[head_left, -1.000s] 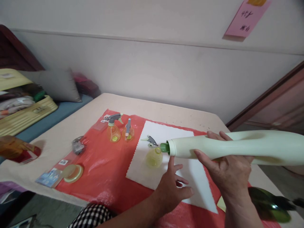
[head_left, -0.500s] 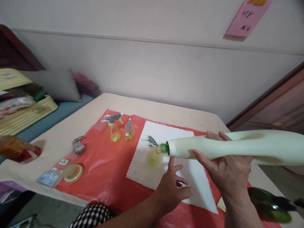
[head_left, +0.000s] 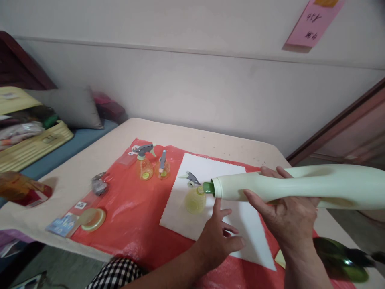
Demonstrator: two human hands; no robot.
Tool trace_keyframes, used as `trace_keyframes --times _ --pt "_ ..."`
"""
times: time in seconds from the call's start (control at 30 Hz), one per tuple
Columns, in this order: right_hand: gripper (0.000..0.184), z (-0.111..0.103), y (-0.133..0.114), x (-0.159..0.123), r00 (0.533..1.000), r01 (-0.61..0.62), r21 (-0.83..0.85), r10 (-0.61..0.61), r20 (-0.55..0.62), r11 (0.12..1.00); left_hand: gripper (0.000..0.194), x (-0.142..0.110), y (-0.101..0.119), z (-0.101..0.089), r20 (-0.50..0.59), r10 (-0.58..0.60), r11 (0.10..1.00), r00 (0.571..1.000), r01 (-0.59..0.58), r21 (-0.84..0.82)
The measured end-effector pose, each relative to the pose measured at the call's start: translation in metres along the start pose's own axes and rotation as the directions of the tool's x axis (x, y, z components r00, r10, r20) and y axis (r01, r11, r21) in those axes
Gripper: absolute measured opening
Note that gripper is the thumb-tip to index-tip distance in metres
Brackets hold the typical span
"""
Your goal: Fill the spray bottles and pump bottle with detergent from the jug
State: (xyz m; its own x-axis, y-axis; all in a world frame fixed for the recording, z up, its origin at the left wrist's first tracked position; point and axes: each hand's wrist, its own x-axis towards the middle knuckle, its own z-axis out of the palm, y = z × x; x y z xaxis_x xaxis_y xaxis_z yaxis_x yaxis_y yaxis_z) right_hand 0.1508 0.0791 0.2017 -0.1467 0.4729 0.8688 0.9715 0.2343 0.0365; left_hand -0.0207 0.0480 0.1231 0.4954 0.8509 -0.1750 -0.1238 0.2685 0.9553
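Observation:
My right hand (head_left: 288,214) grips a large pale green bottle (head_left: 255,185) around its body. The bottle lies nearly level, with its neck to the left. Its green spout (head_left: 208,187) is at the mouth of a small round yellow-green spray bottle (head_left: 195,201), which stands on the white sheet (head_left: 237,233) without its head. My left hand (head_left: 218,239) is below the neck, fingers spread, with the index fingertip against the underside of the rim. Behind the small bottle lies a grey spray head (head_left: 191,178).
Two orange spray bottles (head_left: 144,167) with heads stand on the red plastic sheet (head_left: 129,208). A round lid (head_left: 98,219), a blue packet (head_left: 62,225) and a crumpled grey item (head_left: 100,184) lie left. A dark green bottle (head_left: 339,257) rests at right. An amber bottle (head_left: 24,188) is far left.
Both hands and the large bottle hold almost the same place. The green spout looks lighter and glossier inside than before.

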Motion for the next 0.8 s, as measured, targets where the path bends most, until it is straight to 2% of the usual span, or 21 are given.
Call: trace_keyframes --times 0.57,0.8 --pt "0.051 0.0014 0.0026 -0.0010 1.000 0.007 -0.024 -0.007 0.021 1.000 0.115 -0.0008 -0.0017 -0.0011 -0.001 0.019 1.000 1.000 -0.019 0.019" --pt "0.048 0.0001 0.0016 -0.0012 1.000 -0.003 0.004 0.003 0.013 1.000 0.116 -0.0010 0.0037 0.0001 -0.002 -0.008 1.000 1.000 0.008 0.019"
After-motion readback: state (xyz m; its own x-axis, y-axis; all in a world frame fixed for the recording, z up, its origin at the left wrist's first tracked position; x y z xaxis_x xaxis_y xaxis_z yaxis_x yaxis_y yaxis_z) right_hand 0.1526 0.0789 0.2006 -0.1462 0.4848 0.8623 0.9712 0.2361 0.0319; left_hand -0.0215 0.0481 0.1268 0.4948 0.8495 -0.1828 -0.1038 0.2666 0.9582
